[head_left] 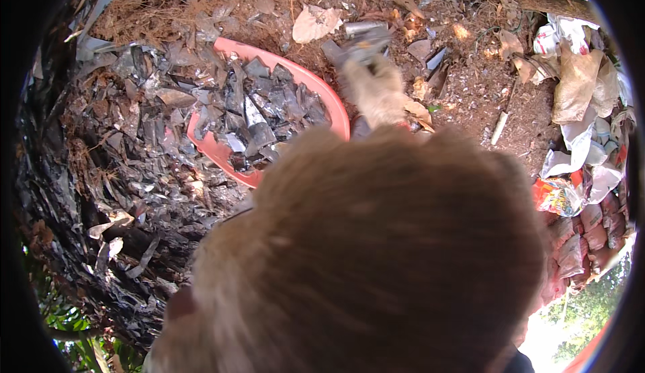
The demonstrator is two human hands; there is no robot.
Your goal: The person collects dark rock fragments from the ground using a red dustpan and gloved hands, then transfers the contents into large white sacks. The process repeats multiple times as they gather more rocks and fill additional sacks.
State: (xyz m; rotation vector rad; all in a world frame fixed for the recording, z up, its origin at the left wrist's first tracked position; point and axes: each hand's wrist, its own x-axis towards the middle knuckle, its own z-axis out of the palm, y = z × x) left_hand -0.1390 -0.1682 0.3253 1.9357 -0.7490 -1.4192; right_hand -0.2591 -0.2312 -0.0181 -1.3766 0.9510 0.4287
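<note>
We saw flat gray pieces [366, 42] by the fingers of our right hand [380, 94], over rusty, fibrous soil [474, 108]; blur left us unable to tell whether they were pinched. To the left, 1 curved, smooth red rim [328, 92] bordered angular, glossy dark shards [259, 131]. A blurred brown mass [376, 252] filled our foreground.

One pink basin [332, 98], one multicoloured wrapper [559, 197], countless dark shards [259, 130]
</note>
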